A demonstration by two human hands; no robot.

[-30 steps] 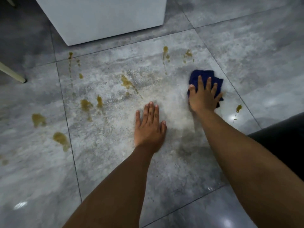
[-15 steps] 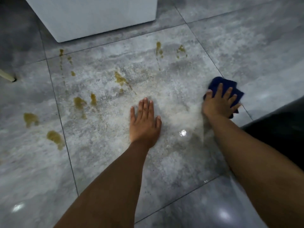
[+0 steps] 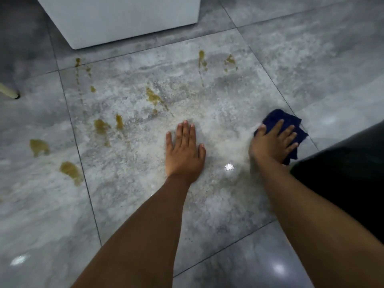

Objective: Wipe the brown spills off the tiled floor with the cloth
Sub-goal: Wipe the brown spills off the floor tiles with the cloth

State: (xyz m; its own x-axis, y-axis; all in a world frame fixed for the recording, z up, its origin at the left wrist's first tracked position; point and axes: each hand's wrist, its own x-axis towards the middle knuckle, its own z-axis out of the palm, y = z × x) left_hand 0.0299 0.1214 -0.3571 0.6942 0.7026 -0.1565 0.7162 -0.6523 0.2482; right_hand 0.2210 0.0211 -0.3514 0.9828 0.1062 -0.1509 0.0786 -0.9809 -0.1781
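Observation:
A dark blue cloth (image 3: 277, 119) lies on the grey tiled floor (image 3: 239, 204) at the right, and my right hand (image 3: 270, 143) presses down on it with spread fingers. My left hand (image 3: 184, 151) rests flat on the tile in the middle and holds nothing. Brown spills mark the floor: a streak (image 3: 152, 97) just beyond my left hand, two blotches (image 3: 100, 125) further left, two larger ones (image 3: 70, 170) on the neighbouring tile, and small spots (image 3: 201, 58) at the far edge. A pale smeared film covers the tile between my hands.
A white cabinet base (image 3: 124, 17) stands on the floor at the top. A pale furniture leg (image 3: 8, 92) touches the floor at the left edge. My dark-clothed leg (image 3: 342, 173) fills the right side next to the cloth.
My right hand has slid the cloth to the right and towards me, over the small brown spot that lay there. My left hand has stayed flat in place.

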